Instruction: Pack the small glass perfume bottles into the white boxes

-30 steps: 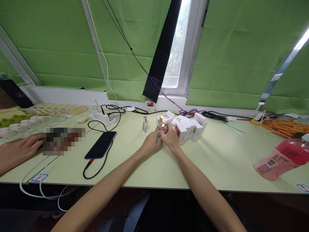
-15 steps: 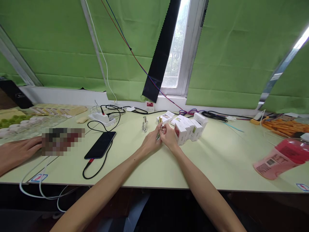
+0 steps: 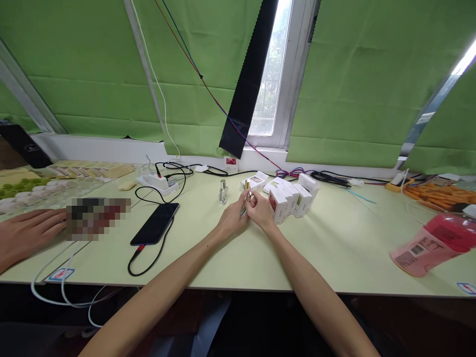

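Near the middle of the counter (image 3: pixel 223 263), our left hand (image 3: pixel 232 215) and right hand (image 3: pixel 261 210) meet, both pinching at one small glassy bottle (image 3: pixel 244 210). Our fingers cover most of it, so we cannot tell which part each grip holds. Just beyond them shows a gold cap (image 3: pixel 247 184); whether it belongs to the held piece or another bottle, we cannot tell either.

We judge the step in hand to be close fingertip work on this bottle, and a move from here seems to call for a steady left grip and small, light turns from the right.

Left of our hands a clear bottle (image 3: pixel 223 193) stands upright, apart from us. Just beside our right hand, white boxes (image 3: pixel 281 208) stand close together. Farther left lie a phone (image 3: pixel 156 225) with its cable plugged in and a white power strip (image 3: pixel 158 182); at the edge rests another person's hand (image 3: pixel 33 230). Far right is a pink bottle (image 3: pixel 424 248), with orange pieces (image 3: pixel 435 197) heaped behind. Green blinds (image 3: pixel 372 84) flank a narrow window (image 3: pixel 269 94) letting in daylight.
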{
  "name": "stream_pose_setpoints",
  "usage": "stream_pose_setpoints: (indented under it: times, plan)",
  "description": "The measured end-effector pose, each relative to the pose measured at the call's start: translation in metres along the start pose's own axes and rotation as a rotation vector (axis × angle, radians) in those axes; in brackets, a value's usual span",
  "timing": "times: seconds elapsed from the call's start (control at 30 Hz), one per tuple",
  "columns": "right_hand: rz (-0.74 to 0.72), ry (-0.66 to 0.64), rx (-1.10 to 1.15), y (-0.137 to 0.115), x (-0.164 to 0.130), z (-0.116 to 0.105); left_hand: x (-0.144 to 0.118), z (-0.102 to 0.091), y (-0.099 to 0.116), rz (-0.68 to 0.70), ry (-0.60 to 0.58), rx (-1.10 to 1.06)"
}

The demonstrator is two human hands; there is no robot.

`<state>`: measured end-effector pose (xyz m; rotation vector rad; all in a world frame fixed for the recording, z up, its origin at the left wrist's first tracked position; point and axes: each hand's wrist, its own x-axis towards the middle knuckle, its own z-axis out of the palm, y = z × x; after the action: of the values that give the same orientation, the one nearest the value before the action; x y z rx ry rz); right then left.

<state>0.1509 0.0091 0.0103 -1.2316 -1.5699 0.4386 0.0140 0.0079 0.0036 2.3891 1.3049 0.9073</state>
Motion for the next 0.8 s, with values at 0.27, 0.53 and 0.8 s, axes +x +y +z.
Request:
stream_pose_setpoints:
  times: [0.27,0.53,0.8]
  plan:
    - [0.029,0.006,0.03,0.0031,0.0008,0.003,0.0011,0.0008,-0.0037,0.003,-0.006,0.014]
    - [0.103,0.047,0.032,0.0055,0.0029,0.0044,0.0009,0.0021,-0.0036,0.002,-0.004,0.041]
    - [0.04,-0.037,0.106,0.0039,0.0028,-0.0013,0.0013,0.0007,-0.0017,-0.016,0.001,0.043]
